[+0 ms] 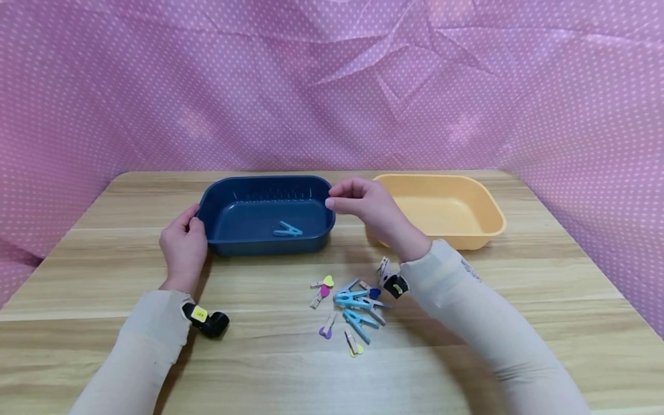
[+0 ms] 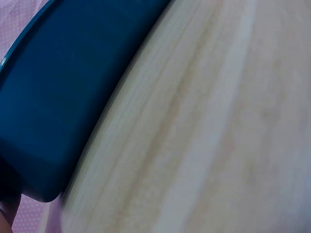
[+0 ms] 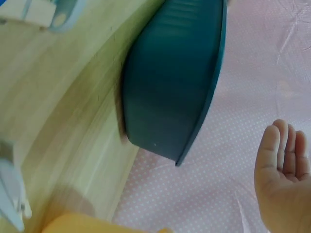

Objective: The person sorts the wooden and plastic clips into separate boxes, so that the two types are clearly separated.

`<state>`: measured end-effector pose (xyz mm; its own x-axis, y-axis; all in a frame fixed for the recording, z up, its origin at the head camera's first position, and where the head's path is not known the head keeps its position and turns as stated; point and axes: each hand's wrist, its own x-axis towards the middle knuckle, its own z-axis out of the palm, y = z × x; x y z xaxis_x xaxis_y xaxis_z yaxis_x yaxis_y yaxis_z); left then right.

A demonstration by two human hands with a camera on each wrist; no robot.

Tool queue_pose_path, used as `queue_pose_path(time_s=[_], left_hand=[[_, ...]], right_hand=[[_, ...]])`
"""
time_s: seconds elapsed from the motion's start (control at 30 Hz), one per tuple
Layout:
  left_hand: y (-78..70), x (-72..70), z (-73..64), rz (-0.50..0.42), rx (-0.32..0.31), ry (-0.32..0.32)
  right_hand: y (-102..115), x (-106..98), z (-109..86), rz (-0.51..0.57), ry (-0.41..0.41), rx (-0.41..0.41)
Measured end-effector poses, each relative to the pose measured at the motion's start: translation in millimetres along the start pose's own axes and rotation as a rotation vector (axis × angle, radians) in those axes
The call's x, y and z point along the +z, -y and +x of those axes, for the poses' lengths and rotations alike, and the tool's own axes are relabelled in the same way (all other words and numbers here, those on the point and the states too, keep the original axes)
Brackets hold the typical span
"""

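Note:
At the left end of a dark blue plastic basin [image 1: 267, 248], my left hand [image 1: 183, 248] grips the rim. In the left wrist view only a bit of that hand shows in the lower left corner, beside the basin's wall [image 2: 63, 97]. One light blue clothespin [image 1: 288, 230] lies on the basin floor. My right hand [image 1: 372, 208] is raised by the basin's right rim, fingers and thumb extended. The right wrist view shows this hand [image 3: 284, 179] apart from the basin [image 3: 165, 82], with nothing in it.
A yellow basin [image 1: 490, 222] stands at the right, partly behind my right hand. Nearer me lies a loose pile of light blue clothespins [image 1: 358, 320], grey ones and small wooden pegs [image 1: 328, 327] with coloured hearts. Pink dotted cloth [image 1: 332, 104] hangs behind the wooden table [image 1: 249, 357].

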<state>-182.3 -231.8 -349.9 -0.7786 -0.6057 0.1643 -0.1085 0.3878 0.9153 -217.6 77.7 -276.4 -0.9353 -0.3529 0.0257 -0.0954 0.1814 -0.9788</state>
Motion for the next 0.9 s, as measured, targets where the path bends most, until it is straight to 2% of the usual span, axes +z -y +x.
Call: queue_pose_path(time_s=[0.23,0.57,0.9], left_hand=[[0.5,-0.6,-0.6,0.0,0.004,0.002],[1.2,-0.4,-0.3,-0.008,-0.005,0.017],[0.3,-0.3,-1.3,-0.006,-0.003,0.011]], right_hand=[[3.4,-13.5,-7.1,-0.033,0.033,-0.038],[3.9,-40.0,-19.9,-0.105,0.146,-0.089],[-2.9,-51.1,-32.2,-0.113,0.206,-0.112]])
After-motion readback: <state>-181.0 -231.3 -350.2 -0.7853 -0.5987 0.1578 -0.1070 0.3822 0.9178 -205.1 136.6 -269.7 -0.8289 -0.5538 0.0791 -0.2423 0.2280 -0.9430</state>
